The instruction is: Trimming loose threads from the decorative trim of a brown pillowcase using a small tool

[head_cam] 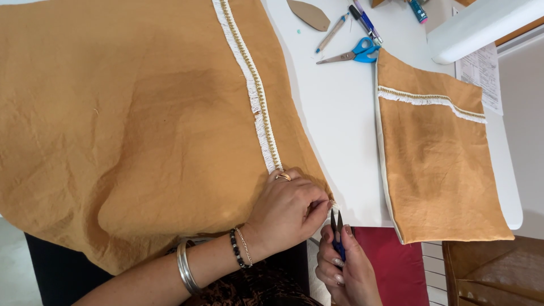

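A large mustard-coloured cloth (130, 124) lies spread over a white table (340, 136), with a white fringe trim with gold beading (252, 85) sewn down it. My left hand (286, 209) pinches the cloth's corner at the trim's near end, by the table's front edge. My right hand (345, 266) holds small blue thread snips (337, 226) upright, their points just below that pinched corner.
A smaller mustard cloth piece (436, 164) with the same trim lies at the right. Blue-handled scissors (354, 52), pens (365, 22), a pencil (331, 34) and a brown paper shape (309, 14) lie at the back. A white machine part (481, 25) and printed paper (481, 71) sit far right.
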